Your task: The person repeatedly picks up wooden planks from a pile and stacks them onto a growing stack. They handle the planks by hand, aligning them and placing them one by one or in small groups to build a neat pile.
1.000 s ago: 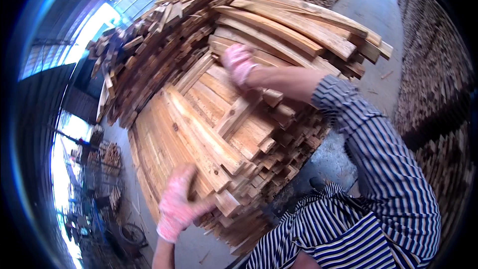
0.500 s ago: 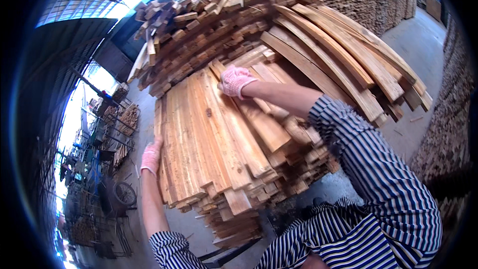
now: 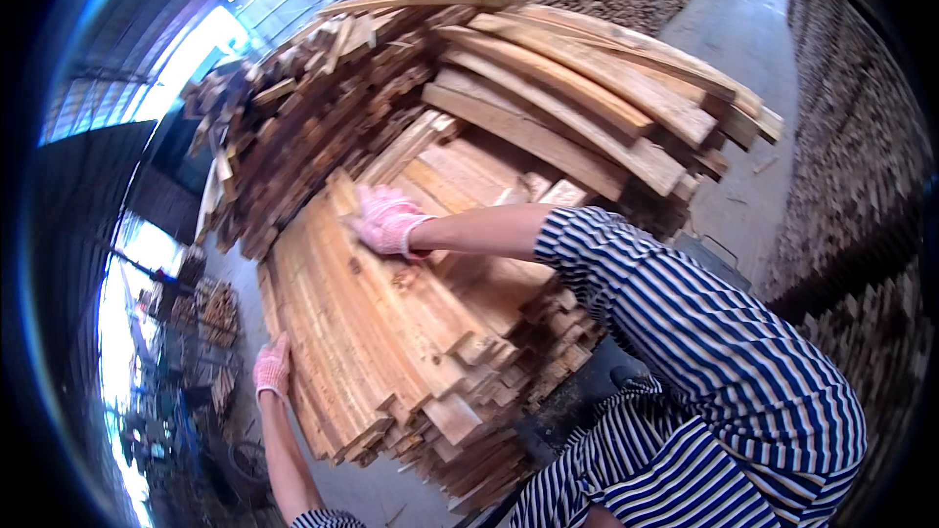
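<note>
Rough-sawn timber, pale and splintery — a stack of planks (image 3: pixel 391 332) with ragged, uneven ends. Two pink knit gloves: the right hand (image 3: pixel 386 220) lies flat and open on the top boards, gripping nothing; the left hand (image 3: pixel 272 369) presses the stack's outer edge, fingers loosely curled. Beyond the right hand rises a taller, jumbled heap (image 3: pixel 548 88). Bare concrete floor (image 3: pixel 743 49) runs alongside it.
</note>
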A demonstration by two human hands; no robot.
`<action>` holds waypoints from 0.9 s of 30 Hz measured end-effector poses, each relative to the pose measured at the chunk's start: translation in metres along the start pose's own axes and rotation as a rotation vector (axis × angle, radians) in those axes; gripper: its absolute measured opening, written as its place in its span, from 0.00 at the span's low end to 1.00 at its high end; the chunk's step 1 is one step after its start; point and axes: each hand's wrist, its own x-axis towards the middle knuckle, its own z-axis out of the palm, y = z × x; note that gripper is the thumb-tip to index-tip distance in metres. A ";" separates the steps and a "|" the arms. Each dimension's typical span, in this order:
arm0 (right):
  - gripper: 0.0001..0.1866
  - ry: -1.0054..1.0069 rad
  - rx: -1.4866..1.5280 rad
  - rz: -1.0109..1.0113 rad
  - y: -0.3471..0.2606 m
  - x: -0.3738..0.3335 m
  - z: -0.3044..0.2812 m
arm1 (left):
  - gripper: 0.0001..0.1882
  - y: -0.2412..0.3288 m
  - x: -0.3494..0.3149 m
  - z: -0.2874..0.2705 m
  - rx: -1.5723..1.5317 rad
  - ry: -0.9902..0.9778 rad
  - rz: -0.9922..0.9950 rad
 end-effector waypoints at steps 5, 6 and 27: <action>0.30 0.225 -0.429 -0.324 0.022 0.003 -0.069 | 0.38 0.085 0.034 -0.013 0.219 0.180 0.401; 0.28 0.249 -0.548 -0.240 0.032 0.014 -0.100 | 0.38 0.108 0.043 -0.012 0.070 0.144 0.552; 0.17 0.018 -0.896 -0.002 0.121 0.013 -0.313 | 0.22 0.477 -0.019 0.199 -1.422 -0.894 -0.036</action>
